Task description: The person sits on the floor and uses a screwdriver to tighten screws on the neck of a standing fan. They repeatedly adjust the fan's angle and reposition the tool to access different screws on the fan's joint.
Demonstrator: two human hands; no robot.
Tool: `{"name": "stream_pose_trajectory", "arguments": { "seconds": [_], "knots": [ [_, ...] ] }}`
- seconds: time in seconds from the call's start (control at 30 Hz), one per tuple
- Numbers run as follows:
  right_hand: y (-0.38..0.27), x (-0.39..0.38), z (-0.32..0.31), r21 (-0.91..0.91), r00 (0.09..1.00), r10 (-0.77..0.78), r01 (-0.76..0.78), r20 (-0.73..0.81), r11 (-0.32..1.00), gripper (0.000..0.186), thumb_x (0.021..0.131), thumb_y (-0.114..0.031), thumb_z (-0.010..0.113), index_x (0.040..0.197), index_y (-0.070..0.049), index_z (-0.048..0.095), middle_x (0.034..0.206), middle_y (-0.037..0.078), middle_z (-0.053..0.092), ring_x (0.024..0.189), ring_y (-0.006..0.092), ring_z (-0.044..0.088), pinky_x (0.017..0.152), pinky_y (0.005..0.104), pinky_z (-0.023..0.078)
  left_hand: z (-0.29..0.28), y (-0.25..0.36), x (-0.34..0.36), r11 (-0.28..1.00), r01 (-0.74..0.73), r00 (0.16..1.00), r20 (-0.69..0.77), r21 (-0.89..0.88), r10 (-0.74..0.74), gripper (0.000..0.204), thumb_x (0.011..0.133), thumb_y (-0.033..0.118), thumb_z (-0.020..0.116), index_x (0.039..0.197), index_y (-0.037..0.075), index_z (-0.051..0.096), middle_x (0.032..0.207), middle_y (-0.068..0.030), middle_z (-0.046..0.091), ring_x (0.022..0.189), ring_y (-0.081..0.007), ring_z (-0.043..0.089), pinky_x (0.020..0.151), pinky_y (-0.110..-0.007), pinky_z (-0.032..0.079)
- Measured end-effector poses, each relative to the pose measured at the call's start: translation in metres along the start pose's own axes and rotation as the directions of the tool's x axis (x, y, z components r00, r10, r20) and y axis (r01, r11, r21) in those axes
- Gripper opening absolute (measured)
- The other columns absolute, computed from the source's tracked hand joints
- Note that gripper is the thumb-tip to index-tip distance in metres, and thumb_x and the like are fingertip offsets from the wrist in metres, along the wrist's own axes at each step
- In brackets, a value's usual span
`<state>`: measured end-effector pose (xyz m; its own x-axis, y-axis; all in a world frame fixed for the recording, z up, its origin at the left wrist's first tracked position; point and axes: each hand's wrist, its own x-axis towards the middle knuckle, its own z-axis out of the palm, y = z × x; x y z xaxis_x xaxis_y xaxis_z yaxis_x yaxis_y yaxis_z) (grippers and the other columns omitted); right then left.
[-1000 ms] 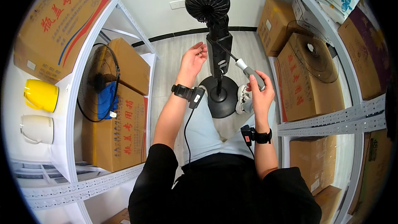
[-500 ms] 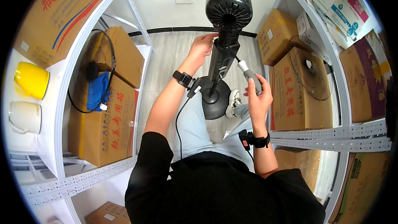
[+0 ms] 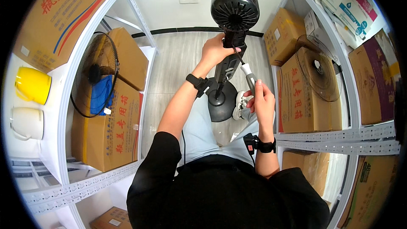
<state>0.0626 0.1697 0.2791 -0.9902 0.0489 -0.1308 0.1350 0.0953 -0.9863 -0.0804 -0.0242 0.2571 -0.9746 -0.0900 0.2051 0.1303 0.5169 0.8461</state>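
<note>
A black electric fan (image 3: 235,4) without its blade or guards stands upright in front of me, its motor housing at the top. My left hand (image 3: 217,51) is closed round the upper part of its column, the thumb lying across the front by the screwdriver shaft. Whether that thumb touches the shaft, I cannot tell. In my right hand (image 3: 262,101) is the grey-and-white handle of a screwdriver (image 3: 249,75). Its dark shaft points up at the column just below the motor housing; the tip is hard to make out. The fan's round black base (image 3: 222,112) rests on the floor between my feet.
Metal shelving (image 3: 140,29) flanks me on both sides. A black fan guard (image 3: 80,97) and a blue cloth (image 3: 101,95) lean against cartons on the left, near a yellow bucket (image 3: 34,85) and a white one (image 3: 27,123). Another guard (image 3: 316,89) leans on cartons (image 3: 292,110) at right.
My left hand has moved right, from a pointing finger at the column's side to a grip around it. My right hand has shifted slightly down and left, and the screwdriver stands steeper.
</note>
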Motion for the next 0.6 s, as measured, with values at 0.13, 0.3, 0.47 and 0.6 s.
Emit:
{"name": "stream_pose_trajectory", "arguments": {
  "seconds": [0.13,0.3,0.47,0.6],
  "knots": [
    [0.001,-0.001,0.001,-0.030,1.000,-0.012,0.011,-0.014,0.999,0.046,0.100,-0.039,0.044,0.103,0.003,0.061,0.068,0.008,0.064,0.044,0.0077,0.054,0.036,0.0206,0.037,0.002,0.003,-0.003,0.999,0.000,0.999,-0.043,0.038,0.002,0.068,0.059,0.044,0.085,0.109,0.003,0.063,0.082,-0.0071,0.069,0.075,-0.0179,0.065,0.069,-0.029,0.050],
    [0.000,0.004,-0.004,0.121,0.998,0.033,-0.040,0.057,0.992,0.044,0.100,-0.040,0.044,0.100,0.000,0.062,0.070,0.007,0.064,0.044,0.0070,0.052,0.035,0.0203,0.035,0.002,0.006,-0.007,1.000,0.004,0.998,-0.065,0.012,-0.003,0.066,0.061,0.047,0.083,0.106,0.004,0.063,0.084,-0.0114,0.070,0.080,-0.0264,0.069,0.070,-0.035,0.051],
    [-0.007,0.001,-0.001,-0.169,0.989,-0.080,0.059,-0.123,0.984,0.026,0.092,-0.023,0.061,0.109,-0.003,0.064,0.077,0.005,0.063,0.056,0.0111,0.055,0.050,0.0260,0.046,0.006,0.003,-0.007,1.000,0.002,0.996,-0.085,0.001,-0.001,0.064,0.061,0.045,0.083,0.104,0.004,0.062,0.079,-0.0089,0.069,0.074,-0.0250,0.068,0.065,-0.035,0.050],
    [0.002,-0.005,0.006,-0.606,0.699,-0.706,0.513,-0.117,0.608,0.031,0.080,-0.003,0.071,0.109,-0.008,0.066,0.105,0.012,0.056,0.091,0.0231,0.059,0.070,0.0295,0.050,0.009,-0.003,-0.005,1.000,0.000,0.995,-0.101,-0.007,0.000,0.063,0.061,0.045,0.084,0.103,0.003,0.062,0.080,-0.0092,0.070,0.075,-0.0242,0.068,0.066,-0.034,0.051]
  ]
}}
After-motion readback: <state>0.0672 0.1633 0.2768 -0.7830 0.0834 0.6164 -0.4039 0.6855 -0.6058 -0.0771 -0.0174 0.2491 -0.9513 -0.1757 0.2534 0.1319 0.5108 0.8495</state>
